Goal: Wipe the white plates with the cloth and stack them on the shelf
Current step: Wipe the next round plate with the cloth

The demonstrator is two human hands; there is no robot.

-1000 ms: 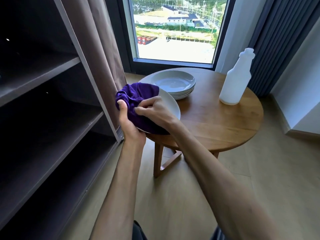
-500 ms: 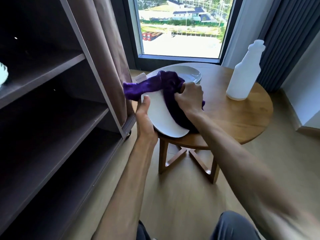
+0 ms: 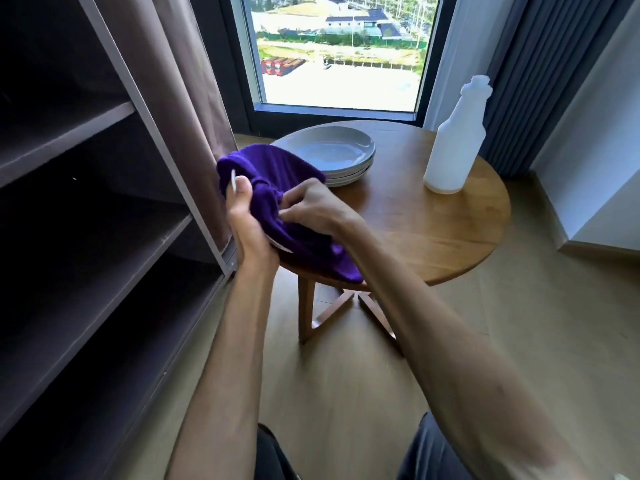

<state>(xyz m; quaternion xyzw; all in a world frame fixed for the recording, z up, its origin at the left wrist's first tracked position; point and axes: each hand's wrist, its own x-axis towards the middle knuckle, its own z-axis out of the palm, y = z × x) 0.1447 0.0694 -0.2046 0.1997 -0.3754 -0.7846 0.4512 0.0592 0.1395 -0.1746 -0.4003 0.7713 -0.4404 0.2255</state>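
Left hand (image 3: 247, 220) grips the plate (image 3: 233, 180) by its rim, right hand (image 3: 308, 207) has the purple cloth (image 3: 277, 174) bunched over its face, up off the table (image 3: 433, 230). Glazed plates are probably slick and breakable, so I'd keep that rim grip. Remaining stack (image 3: 332, 152) sits behind.

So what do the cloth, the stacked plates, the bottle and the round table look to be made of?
Purple cloth: soft plush fabric, likely microfibre, since it bunches into folds.
Stacked plates: glazed ceramic by the smooth white sheen, though melamine is possible.
Bottle: translucent matte plastic, milky and uncapped.
Table: wood with visible grain under a satin varnish.
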